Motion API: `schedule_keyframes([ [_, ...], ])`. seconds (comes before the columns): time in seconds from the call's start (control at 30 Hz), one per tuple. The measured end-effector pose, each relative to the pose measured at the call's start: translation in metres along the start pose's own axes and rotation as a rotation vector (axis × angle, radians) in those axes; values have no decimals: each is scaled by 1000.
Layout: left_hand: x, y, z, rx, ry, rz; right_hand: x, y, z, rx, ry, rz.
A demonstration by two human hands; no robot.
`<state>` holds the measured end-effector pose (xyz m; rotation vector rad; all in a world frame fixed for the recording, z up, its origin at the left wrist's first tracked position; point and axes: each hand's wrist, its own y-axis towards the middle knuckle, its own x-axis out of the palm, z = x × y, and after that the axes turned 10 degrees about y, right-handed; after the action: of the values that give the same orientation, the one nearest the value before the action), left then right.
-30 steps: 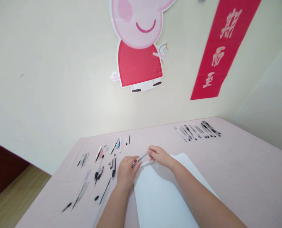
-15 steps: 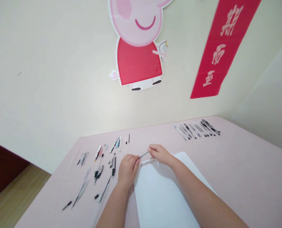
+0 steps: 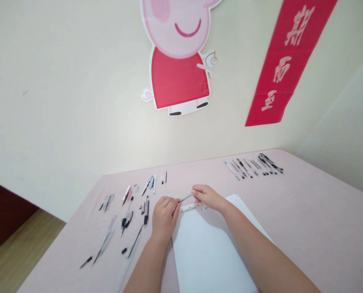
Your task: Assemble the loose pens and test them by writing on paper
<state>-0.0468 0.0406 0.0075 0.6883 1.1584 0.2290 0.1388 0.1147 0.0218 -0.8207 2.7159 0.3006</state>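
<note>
My left hand point(image 3: 165, 213) is closed in a pinch at the left end of a thin grey pen refill point(image 3: 186, 198). The fingertips of my right hand point(image 3: 208, 197) close on the refill's other end, so it spans the gap between both hands, tilted up to the right. Just below it, a white patterned pen barrel point(image 3: 191, 207) lies along the top edge of a white sheet point(image 3: 208, 248). Whether my left fingertips also touch this barrel I cannot tell. Both forearms cover parts of the sheet.
Left of my hands, several pen parts, among them a black-gripped barrel point(image 3: 146, 213) and a black cap point(image 3: 124, 250), are scattered on the pink tabletop point(image 3: 315, 219). A row of pens point(image 3: 253, 167) lies at the back right. Behind the table stands a pale wall point(image 3: 77, 122).
My right hand has shifted very slightly to the right, still pinching the refill. My left hand and the scattered parts look nearly the same.
</note>
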Motion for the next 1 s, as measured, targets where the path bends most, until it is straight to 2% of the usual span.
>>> schedule_keyframes([
  [0.13, 3, -1, 0, -61, -69, -13, -3, -1, -2, 0, 64, 6],
  [0.23, 8, -2, -3, -133, -133, -103, -6, -3, -4, 15, 109, -9],
  [0.33, 11, -3, -5, -149, -149, -165, -8, -4, -6, 44, 111, -22],
  [0.57, 9, -2, -5, -110, -96, -129, -10, -4, -4, 26, 22, -9],
  [1.0, 8, -2, -2, -92, -60, -70, -9, -5, -1, 68, 94, -19],
])
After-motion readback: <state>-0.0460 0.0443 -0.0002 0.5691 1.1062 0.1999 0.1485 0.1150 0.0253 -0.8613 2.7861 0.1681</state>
